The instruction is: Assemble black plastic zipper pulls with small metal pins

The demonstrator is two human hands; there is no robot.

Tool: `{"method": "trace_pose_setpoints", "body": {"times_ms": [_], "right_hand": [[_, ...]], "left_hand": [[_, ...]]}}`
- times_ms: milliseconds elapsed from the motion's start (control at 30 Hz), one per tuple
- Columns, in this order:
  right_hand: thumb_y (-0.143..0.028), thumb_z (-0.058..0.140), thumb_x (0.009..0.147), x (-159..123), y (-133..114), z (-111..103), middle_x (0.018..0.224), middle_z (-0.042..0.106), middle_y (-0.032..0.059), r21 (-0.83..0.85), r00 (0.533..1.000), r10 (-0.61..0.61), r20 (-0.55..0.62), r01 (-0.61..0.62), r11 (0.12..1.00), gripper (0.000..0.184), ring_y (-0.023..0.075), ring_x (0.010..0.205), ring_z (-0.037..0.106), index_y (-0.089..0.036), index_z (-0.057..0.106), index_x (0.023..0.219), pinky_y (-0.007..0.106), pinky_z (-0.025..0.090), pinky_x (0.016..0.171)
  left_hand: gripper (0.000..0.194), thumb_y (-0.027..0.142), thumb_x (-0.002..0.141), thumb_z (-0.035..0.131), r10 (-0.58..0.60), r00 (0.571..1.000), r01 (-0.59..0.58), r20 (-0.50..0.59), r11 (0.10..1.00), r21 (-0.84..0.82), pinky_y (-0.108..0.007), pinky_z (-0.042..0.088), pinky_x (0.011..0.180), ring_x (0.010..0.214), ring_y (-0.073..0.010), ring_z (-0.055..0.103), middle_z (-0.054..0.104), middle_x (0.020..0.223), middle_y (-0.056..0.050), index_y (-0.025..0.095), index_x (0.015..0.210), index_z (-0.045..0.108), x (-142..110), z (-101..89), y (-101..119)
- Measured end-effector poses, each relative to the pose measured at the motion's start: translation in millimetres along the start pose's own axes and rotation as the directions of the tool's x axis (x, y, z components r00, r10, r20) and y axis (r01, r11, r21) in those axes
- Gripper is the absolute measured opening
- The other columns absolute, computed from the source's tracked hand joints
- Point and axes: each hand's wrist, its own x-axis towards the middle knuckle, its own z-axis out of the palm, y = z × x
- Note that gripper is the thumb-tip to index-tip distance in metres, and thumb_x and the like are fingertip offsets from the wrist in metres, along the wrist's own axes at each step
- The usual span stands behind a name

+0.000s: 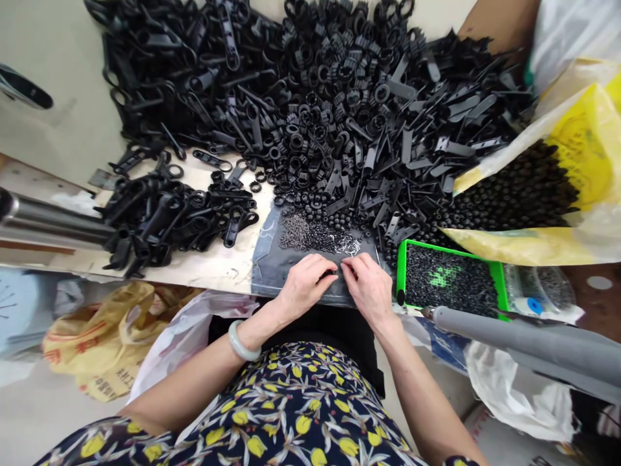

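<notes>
My left hand is over the near edge of a dark work mat, thumb and fingers closed in a pinch. Something small and dark seems to show between its fingertips, too small to name. Close beside it, my right hand is also pinched, and whatever it holds is hidden by the fingers. Just beyond both hands lie little heaps of greyish small parts, tiny black parts and short silvery pins. Small black round caps are spread behind these heaps.
A large pile of black plastic parts covers the back. Black handle-like pieces are heaped at left. To the right stand a green tray of tiny black parts and an open yellow-white bag. Grey bar juts in at lower right.
</notes>
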Motion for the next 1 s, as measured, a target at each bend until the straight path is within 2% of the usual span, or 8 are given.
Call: {"method": "trace_pose_setpoints", "body": {"times_ms": [133,233,300,367,467,633,867,1000], "right_hand": [[-0.032,0.054,0.105,0,3,-1,0.095,0.072,0.0031,0.072,0.999,0.037,0.030,-0.039,0.997,0.021,0.0148,0.079,0.067,-0.023,0.072,0.102,0.027,0.046,0.072],[-0.034,0.057,0.103,-4,8,0,0.093,0.074,0.0029,0.212,0.996,0.089,0.008,-0.088,0.973,0.019,0.0156,0.076,0.069,-0.023,0.072,0.100,0.027,0.050,0.073],[-0.037,0.062,0.100,-8,8,1,0.091,0.077,0.0025,0.377,0.989,0.150,-0.006,-0.137,0.916,0.017,0.0160,0.073,0.071,-0.023,0.073,0.100,0.028,0.054,0.072],[-0.037,0.068,0.098,-11,7,2,0.089,0.078,0.0020,0.552,0.978,0.207,-0.008,-0.168,0.817,0.016,0.0164,0.070,0.073,-0.023,0.074,0.101,0.029,0.058,0.070],[-0.032,0.071,0.096,-13,2,2,0.091,0.079,0.0025,0.677,0.982,0.184,-0.049,-0.103,0.729,0.011,0.0166,0.070,0.075,-0.023,0.075,0.101,0.029,0.060,0.068],[-0.020,0.068,0.098,-8,2,4,0.102,0.079,0.0056,0.584,0.979,-0.034,-0.201,0.148,0.798,0.012,0.0191,0.087,0.076,-0.024,0.077,0.104,0.033,0.063,0.079],[-0.010,0.066,0.098,0,14,-1,0.110,0.079,0.0058,0.343,0.920,-0.329,-0.215,0.386,0.856,0.028,0.0189,0.098,0.076,-0.026,0.074,0.119,0.033,0.063,0.090],[-0.008,0.065,0.097,0,13,-5,0.114,0.079,0.0071,0.267,0.888,-0.409,-0.211,0.455,0.850,0.033,0.0185,0.101,0.076,-0.025,0.071,0.125,0.033,0.063,0.092]], "left_hand": [[0.006,0.024,0.098,0.067,-0.036,0.999,0.035,0.038,0.999,0.014,-0.033,0.053,0.080,0.085,-0.0194,0.065,0.072,0.091,-0.005,0.018,0.100,0.069,6,-1.1,2],[0.007,0.024,0.098,0.067,-0.021,0.998,0.021,0.060,1.000,0.003,-0.033,0.053,0.082,0.086,-0.0196,0.066,0.073,0.093,-0.006,0.018,0.100,0.069,7,-2.2,1],[0.008,0.023,0.098,0.067,-0.006,0.999,0.007,0.054,1.000,-0.005,-0.033,0.053,0.083,0.087,-0.0197,0.066,0.073,0.094,-0.006,0.016,0.101,0.069,7,-2.6,0],[0.008,0.021,0.097,0.068,-0.007,0.999,0.007,0.047,1.000,-0.012,-0.032,0.053,0.082,0.087,-0.0195,0.066,0.073,0.093,-0.006,0.015,0.102,0.070,6,-2.7,-2],[0.007,0.020,0.095,0.070,-0.023,0.998,0.025,0.054,0.999,-0.028,-0.031,0.052,0.080,0.085,-0.0185,0.066,0.073,0.091,-0.005,0.015,0.100,0.071,6,-2.6,-4],[0.005,0.018,0.095,0.070,-0.003,0.998,0.006,0.059,0.999,-0.039,-0.029,0.052,0.079,0.084,-0.0172,0.066,0.072,0.090,-0.004,0.015,0.099,0.072,8,-3.3,-9],[0.008,0.021,0.097,0.069,0.008,0.996,-0.002,0.085,0.998,-0.068,-0.026,0.050,0.076,0.079,-0.0155,0.064,0.070,0.085,-0.003,0.015,0.092,0.071,12,-3.7,-12],[0.008,0.021,0.097,0.068,0.002,0.996,0.007,0.085,0.995,-0.104,-0.027,0.050,0.076,0.079,-0.0156,0.064,0.071,0.084,-0.003,0.015,0.093,0.072,12,-2.2,-14]]}}
